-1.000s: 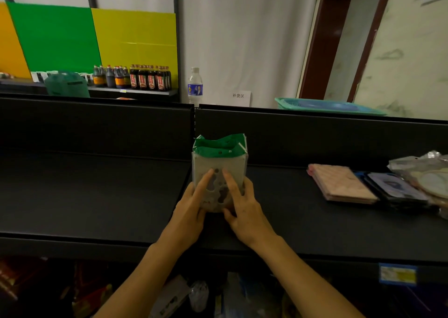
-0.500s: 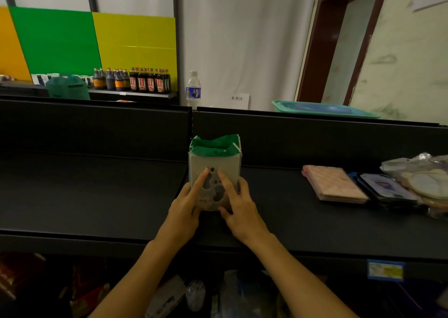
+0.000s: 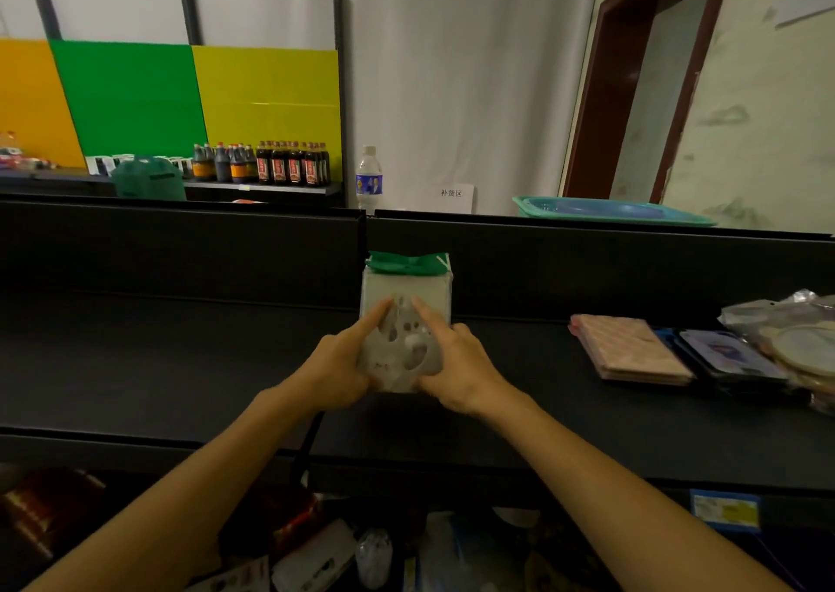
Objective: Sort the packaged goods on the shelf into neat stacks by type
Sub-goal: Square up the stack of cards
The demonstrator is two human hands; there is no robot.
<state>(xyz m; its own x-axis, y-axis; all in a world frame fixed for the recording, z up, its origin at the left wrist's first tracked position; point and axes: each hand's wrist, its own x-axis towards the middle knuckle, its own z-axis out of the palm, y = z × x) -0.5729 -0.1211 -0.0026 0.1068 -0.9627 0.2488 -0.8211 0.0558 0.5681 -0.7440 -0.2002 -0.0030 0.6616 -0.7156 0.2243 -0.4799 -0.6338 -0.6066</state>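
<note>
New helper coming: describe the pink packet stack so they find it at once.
On the long black shelf, look right of the two hands squaring the green-topped stack. The pink packet stack lies flat there, leftmost of the right-hand group, beside dark blue packets.

Left hand (image 3: 336, 365), right hand (image 3: 456, 365) gripping

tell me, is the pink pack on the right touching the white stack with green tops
No, the pink pack lies flat on the shelf, well right of the white stack that both hands hold, with bare shelf between.
</note>
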